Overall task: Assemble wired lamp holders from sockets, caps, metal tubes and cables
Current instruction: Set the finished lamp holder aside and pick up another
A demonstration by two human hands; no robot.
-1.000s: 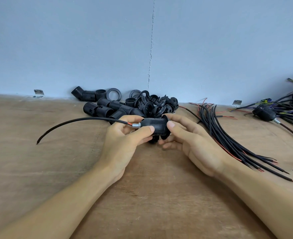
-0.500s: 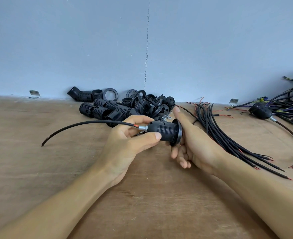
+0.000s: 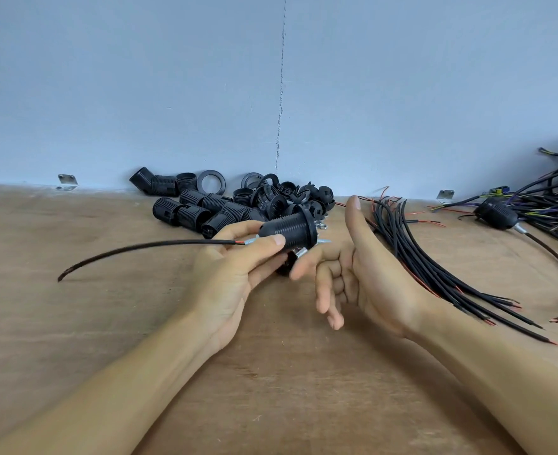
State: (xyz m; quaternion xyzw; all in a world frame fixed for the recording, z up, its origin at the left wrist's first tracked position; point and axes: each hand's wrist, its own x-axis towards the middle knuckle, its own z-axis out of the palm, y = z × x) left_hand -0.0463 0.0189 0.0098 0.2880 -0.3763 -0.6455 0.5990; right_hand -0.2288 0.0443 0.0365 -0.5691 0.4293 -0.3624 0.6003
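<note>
Left hand (image 3: 235, 274) grips the wired lamp holder (image 3: 286, 229), right hand (image 3: 359, 274) open beside it; seemingly finished, ready for setting aside.

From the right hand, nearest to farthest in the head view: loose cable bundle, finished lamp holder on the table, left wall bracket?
1. Loose cable bundle, beside the right hand.
2. Finished lamp holder, far right.
3. Left wall bracket, far left.

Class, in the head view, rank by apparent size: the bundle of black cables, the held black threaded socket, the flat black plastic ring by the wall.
1. Bundle of black cables.
2. Black threaded socket, enlarged by nearness to the camera.
3. Flat black plastic ring.
</note>
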